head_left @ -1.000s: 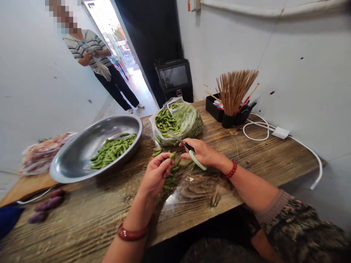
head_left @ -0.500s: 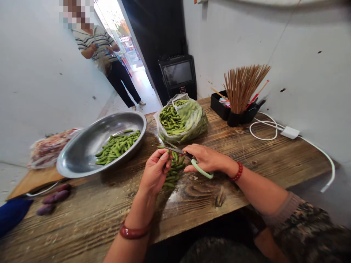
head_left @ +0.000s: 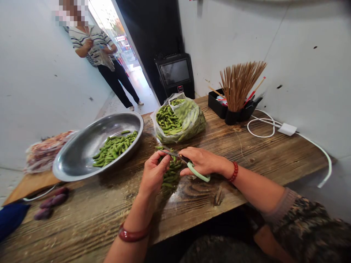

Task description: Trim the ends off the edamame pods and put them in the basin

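Observation:
My right hand (head_left: 201,160) grips a pair of scissors (head_left: 199,176) with pale green handles, the blades pointing left. At the blade tips, my left hand (head_left: 155,171) is closed in a pinch on an edamame pod, mostly hidden by the fingers and blades. Below both hands lies a small pile of edamame pods (head_left: 171,175) on the wooden table (head_left: 115,212). Just beyond them sits a clear plastic bag (head_left: 194,124) full of pods. To the left, a large steel basin (head_left: 74,153) holds more pods (head_left: 113,149) on its right side.
Several purplish oblong items (head_left: 52,202) lie front left, near a bagged reddish bundle (head_left: 46,151). A black holder (head_left: 233,117) with wooden skewers (head_left: 241,86) and a white cable (head_left: 315,148) are at right. A person (head_left: 101,54) stands by the doorway, holding a plastic bag.
The scissor blades and my left fingertips remain together, with the pod now less visible. The view has shifted slightly. The standing person's hands and bag have moved.

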`<action>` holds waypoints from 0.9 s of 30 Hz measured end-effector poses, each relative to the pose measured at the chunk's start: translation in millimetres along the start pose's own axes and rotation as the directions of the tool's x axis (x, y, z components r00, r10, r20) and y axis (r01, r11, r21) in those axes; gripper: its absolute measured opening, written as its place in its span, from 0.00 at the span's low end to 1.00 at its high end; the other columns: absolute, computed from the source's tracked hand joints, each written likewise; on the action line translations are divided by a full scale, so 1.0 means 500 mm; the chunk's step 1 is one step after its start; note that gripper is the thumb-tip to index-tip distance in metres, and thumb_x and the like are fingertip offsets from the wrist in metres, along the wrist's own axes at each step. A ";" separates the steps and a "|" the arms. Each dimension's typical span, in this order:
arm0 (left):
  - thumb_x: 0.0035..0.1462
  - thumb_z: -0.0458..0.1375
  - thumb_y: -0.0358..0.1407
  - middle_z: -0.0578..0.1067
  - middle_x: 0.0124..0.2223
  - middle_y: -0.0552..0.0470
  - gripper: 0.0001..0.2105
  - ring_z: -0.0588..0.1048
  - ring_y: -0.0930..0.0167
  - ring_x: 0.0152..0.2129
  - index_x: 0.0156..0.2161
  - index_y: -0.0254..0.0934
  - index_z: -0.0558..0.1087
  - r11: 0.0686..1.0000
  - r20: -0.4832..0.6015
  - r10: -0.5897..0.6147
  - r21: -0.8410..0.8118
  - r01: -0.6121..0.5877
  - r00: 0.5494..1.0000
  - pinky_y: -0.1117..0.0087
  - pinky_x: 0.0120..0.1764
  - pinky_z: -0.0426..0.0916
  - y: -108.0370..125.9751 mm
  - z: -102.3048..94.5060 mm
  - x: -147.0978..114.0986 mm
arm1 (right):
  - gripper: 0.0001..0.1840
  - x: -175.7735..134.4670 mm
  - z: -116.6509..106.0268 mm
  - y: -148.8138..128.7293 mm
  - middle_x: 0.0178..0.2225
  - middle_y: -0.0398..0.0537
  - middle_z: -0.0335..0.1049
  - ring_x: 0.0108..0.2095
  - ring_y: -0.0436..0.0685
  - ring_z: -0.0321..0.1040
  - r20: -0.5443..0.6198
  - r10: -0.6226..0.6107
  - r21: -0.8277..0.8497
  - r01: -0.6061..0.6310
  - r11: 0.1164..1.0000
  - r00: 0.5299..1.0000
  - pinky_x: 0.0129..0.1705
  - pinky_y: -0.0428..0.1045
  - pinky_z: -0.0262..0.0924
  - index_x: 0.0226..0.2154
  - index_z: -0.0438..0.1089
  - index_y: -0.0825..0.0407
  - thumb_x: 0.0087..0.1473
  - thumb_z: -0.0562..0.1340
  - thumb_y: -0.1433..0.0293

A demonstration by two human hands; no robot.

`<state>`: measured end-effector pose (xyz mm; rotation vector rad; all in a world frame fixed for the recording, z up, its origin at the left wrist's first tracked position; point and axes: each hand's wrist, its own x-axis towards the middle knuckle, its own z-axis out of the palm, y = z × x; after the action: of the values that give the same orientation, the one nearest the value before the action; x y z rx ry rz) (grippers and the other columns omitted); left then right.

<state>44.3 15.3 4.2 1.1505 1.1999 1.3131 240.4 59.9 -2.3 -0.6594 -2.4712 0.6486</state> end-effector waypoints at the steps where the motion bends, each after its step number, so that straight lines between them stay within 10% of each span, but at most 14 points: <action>1: 0.48 0.65 0.36 0.68 0.24 0.57 0.08 0.61 0.79 0.19 0.32 0.34 0.75 1.000 -0.001 -0.002 0.006 0.002 1.000 0.78 0.22 0.56 0.001 0.000 0.000 | 0.20 0.000 0.000 -0.001 0.34 0.47 0.66 0.34 0.55 0.62 0.014 0.010 0.002 -0.010 1.000 1.000 0.35 0.48 0.58 0.39 0.64 0.54 0.50 0.68 0.59; 27: 0.47 0.66 0.37 0.67 0.24 0.57 0.10 0.58 0.79 0.18 0.33 0.34 0.75 0.999 0.062 -0.047 -0.012 0.047 0.997 0.77 0.21 0.52 0.002 -0.011 0.004 | 0.21 0.001 -0.001 -0.008 0.31 0.46 0.65 0.31 0.54 0.61 0.090 0.046 -0.107 -0.036 0.994 0.995 0.31 0.47 0.55 0.36 0.59 0.52 0.52 0.66 0.56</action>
<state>38.4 16.8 5.2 1.1389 1.1649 1.2398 238.9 57.3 0.2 -0.7378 -2.5986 0.5790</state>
